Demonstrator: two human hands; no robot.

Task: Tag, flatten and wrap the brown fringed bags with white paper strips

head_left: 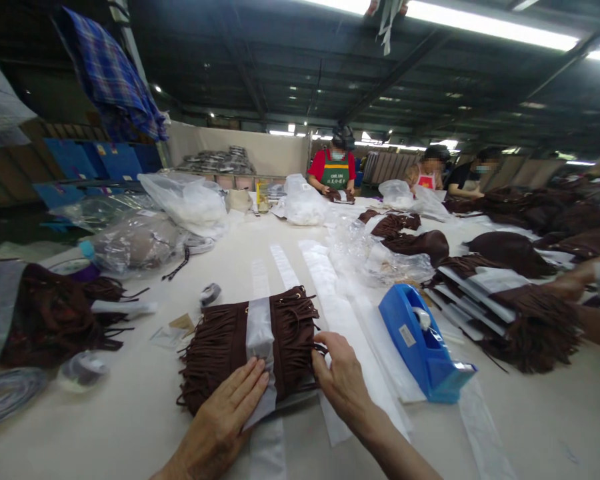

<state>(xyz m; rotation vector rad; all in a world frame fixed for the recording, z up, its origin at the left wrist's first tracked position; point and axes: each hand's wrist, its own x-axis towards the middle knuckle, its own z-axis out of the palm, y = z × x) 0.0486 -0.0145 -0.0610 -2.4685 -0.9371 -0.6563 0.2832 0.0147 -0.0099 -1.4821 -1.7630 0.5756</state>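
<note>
A brown fringed bag [225, 343] lies on the white table [130, 413] in front of me, with a white paper band [260, 337] wrapped over its middle. My left hand [227, 417] rests flat on the near end of that band, fingers stretched out. My right hand [343, 380] is at the bag's right edge, its fingers curled against the fringe there; what they grip, if anything, is hidden.
A blue tape dispenser [423, 347] stands right of the bag. White paper strips [325, 280] lie beyond it. Stacks of brown fringed bags [505, 313] sit at right, another bag [50, 320] at left, plastic bags [185, 200] behind. Several people [336, 167] work at the far end.
</note>
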